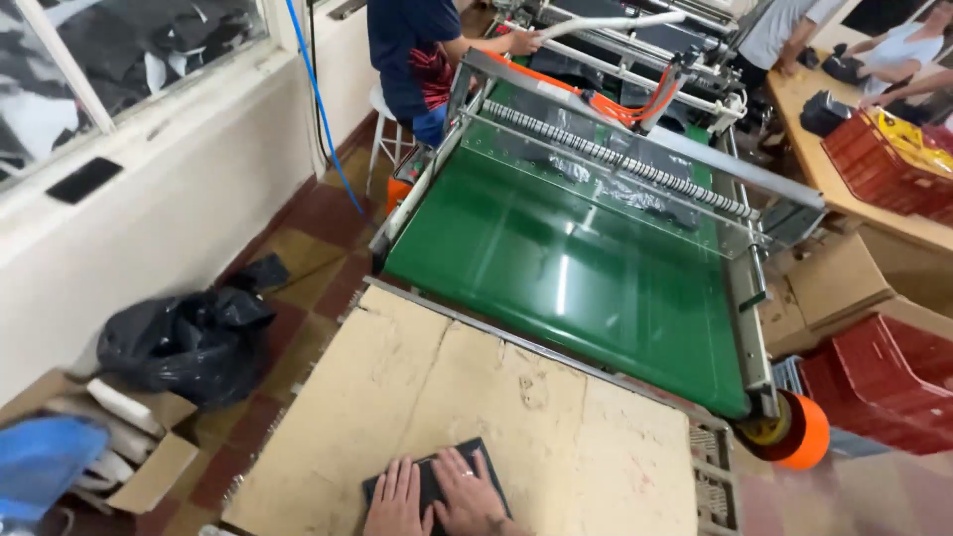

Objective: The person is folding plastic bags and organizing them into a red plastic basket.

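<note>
A flat dark packet point(475, 462) lies on the worn cardboard-covered tabletop point(476, 397) at the bottom of the head view. My left hand point(397, 499) rests flat on its left part, fingers spread. My right hand point(467, 493) lies flat beside it on the packet's middle and right part, a ring on one finger. Both palms press down; neither hand grips anything. Just beyond the tabletop runs a green conveyor belt point(556, 263) under a clear guard with a toothed bar point(615, 159).
A person in a dark blue shirt point(412, 50) sits on a white stool at the machine's far end. Other people work at a wooden table point(844, 169) with red crates point(884, 164). A black rubbish bag point(184, 342) and cardboard boxes lie on the floor at left.
</note>
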